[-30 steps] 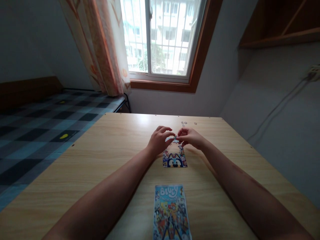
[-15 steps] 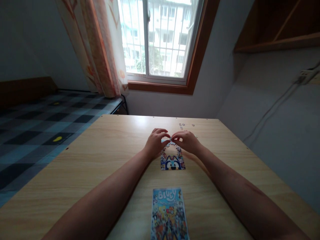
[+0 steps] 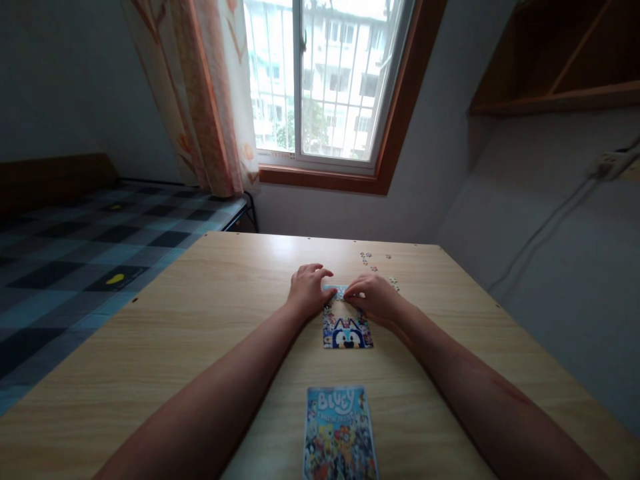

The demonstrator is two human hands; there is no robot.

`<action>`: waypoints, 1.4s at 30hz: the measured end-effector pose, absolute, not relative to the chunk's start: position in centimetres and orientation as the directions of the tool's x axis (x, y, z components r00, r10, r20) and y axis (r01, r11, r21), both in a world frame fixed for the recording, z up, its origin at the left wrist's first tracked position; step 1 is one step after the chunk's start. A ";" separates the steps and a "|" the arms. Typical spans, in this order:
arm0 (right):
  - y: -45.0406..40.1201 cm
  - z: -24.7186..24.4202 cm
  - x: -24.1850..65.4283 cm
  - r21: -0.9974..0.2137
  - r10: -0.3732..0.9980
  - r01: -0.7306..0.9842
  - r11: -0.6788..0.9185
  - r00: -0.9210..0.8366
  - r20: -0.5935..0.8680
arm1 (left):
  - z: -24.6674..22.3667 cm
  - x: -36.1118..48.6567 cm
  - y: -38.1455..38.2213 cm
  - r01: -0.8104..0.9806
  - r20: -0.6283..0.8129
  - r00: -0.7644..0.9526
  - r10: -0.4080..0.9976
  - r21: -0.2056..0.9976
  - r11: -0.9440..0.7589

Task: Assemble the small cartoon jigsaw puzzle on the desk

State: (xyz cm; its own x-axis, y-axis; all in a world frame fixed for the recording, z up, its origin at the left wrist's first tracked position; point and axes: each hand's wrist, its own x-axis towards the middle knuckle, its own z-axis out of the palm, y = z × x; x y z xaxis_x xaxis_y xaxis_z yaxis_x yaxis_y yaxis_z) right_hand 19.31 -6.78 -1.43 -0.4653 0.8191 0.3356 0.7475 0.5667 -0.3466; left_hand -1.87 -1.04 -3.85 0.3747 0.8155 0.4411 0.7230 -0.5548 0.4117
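Observation:
A partly assembled jigsaw puzzle [image 3: 349,337] lies flat on the wooden table, with a blue cartoon dog face at its near edge and a bare gap in its middle. My left hand [image 3: 309,291] rests at the puzzle's upper left edge, thumb and fingers apart, holding nothing visible. Over the upper right part is my right hand [image 3: 373,295], its thumb and fingertips pinched together at the gap's top. Whatever sits in that pinch is too small and covered to make out. Nearer to me lies a picture card [image 3: 341,433] lettered "Bluey".
Several loose puzzle pieces [image 3: 367,256] are scattered beyond my right hand, with more pieces [image 3: 394,284] just right of it. The table [image 3: 240,333] stands beside a bed [image 3: 165,220] on the left. A window [image 3: 330,87] and curtain are at the back.
My hands were together, fingertips meeting above the puzzle's top edge. Now they are apart; the left fingers have spread, and the right pinch has come down nearer the gap.

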 end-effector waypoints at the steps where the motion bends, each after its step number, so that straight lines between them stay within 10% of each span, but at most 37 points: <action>1: -6.8 -1.5 19.3 -0.336 0.811 0.744 0.578 -0.474 0.343 | -3.7 -1.8 -1.1 0.730 0.426 0.375 0.823 0.412 -0.546; 17: -6.8 -1.7 19.1 -0.282 0.747 0.731 0.622 -0.444 0.496 | -2.9 -1.9 -1.3 0.750 0.376 0.375 0.848 0.415 -0.515; 22: -5.3 0.3 23.4 -0.360 0.737 0.853 0.378 -0.042 0.675 | -2.8 -1.7 -1.2 0.744 0.376 0.375 0.847 0.424 -0.517; 29: -4.6 -0.5 26.9 -0.372 0.916 0.911 -0.176 0.290 0.277 | -2.9 -1.2 -1.8 0.790 0.335 0.453 0.826 0.279 -0.546; 42: -5.1 -1.9 24.8 -0.184 0.950 0.967 -0.176 0.216 0.227 | -3.5 -1.2 -0.3 0.741 0.369 0.302 0.879 0.489 -0.460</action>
